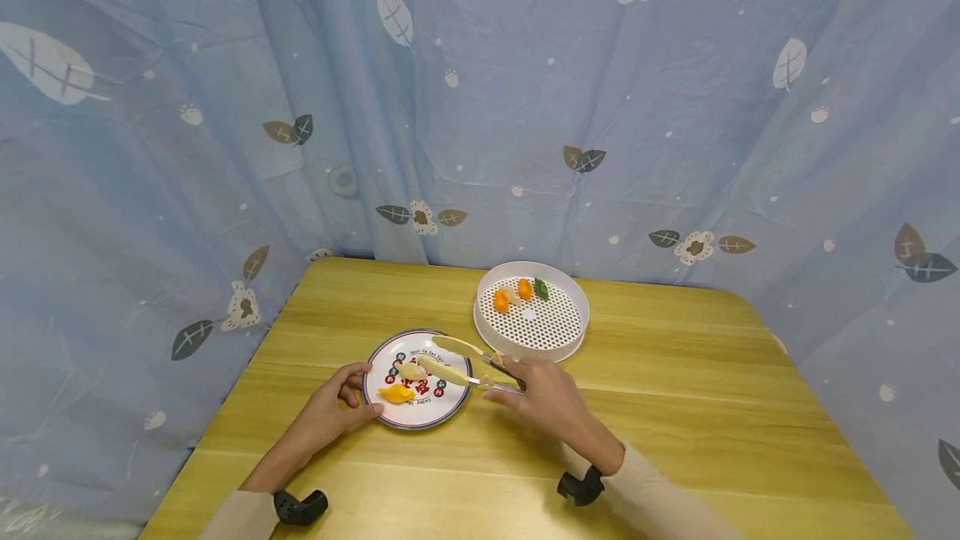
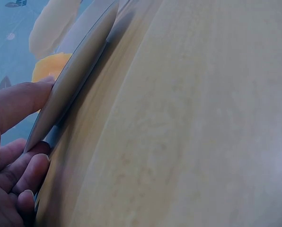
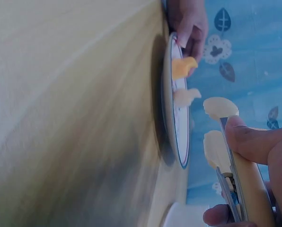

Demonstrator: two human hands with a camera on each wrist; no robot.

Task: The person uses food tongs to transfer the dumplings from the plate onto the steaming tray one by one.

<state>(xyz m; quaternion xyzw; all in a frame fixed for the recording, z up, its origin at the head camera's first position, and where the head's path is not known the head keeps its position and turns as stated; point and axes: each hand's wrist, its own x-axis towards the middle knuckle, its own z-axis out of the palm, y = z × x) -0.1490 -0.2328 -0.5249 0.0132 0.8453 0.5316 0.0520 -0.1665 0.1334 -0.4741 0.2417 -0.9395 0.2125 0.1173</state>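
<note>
A white plate (image 1: 431,417) with a blue-edged rim and red and dark print lies on the table. My left hand (image 1: 330,411) pinches its left rim, thumb on top and fingers below; the left wrist view shows the plate (image 2: 79,71) tilted by the camera angle. On the plate sit a yellow-orange dumpling-shaped piece (image 1: 397,393) and a pale one (image 1: 411,370). My right hand (image 1: 551,398) grips metal tongs (image 1: 450,371) with beige tips. These tips are spread apart above the plate's right half, and in the right wrist view nothing shows between the tongs' tips (image 3: 220,108).
Behind and right of the plate stands a round white perforated tray (image 1: 558,332). It holds orange pieces (image 1: 501,301), a pale piece (image 1: 513,295) and a green piece (image 1: 541,289). A blue patterned curtain (image 1: 495,107) hangs around the wooden table (image 1: 675,407).
</note>
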